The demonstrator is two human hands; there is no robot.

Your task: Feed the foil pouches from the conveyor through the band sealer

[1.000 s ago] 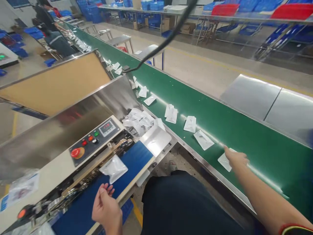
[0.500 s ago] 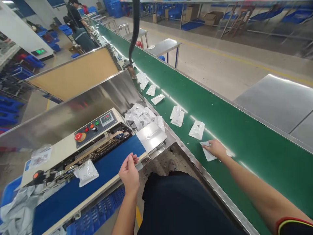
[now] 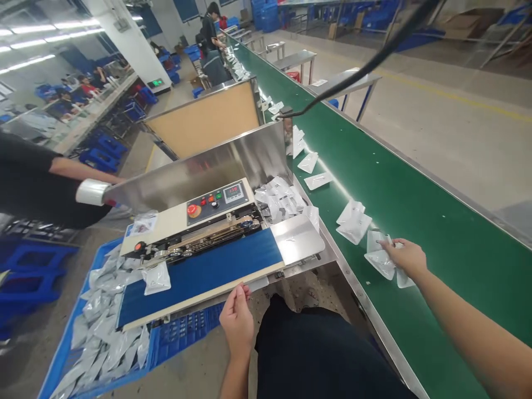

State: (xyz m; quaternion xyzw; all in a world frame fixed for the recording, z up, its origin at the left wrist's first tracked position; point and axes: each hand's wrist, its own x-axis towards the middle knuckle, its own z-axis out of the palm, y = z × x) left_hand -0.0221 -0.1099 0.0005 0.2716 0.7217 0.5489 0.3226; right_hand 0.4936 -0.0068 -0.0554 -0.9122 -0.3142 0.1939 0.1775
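My right hand [image 3: 405, 257] reaches onto the green conveyor belt [image 3: 436, 238], fingers curled over a small fan of white pouches [image 3: 379, 261]. More white pouches [image 3: 353, 221] lie just beyond on the belt. My left hand [image 3: 236, 317] is at the front edge of the sealing machine's blue belt [image 3: 208, 269]; its fingertips touch the edge and it holds nothing. One sealed pouch [image 3: 155, 277] rides at the left end of that belt. A heap of pouches [image 3: 279, 198] sits by the steel infeed plate [image 3: 297, 238].
The sealer's control panel [image 3: 216, 200] faces me. A blue crate [image 3: 62, 354] of sealed pouches stands under its left end. Another person's arm [image 3: 62, 169] comes in from the left. A black cable [image 3: 357, 72] hangs overhead. Workers stand far up the line.
My right hand has drawn more pouches together on the conveyor. My view has swung left. The sealed pouch has travelled to the left end of the blue belt. My left hand stays at its front edge.
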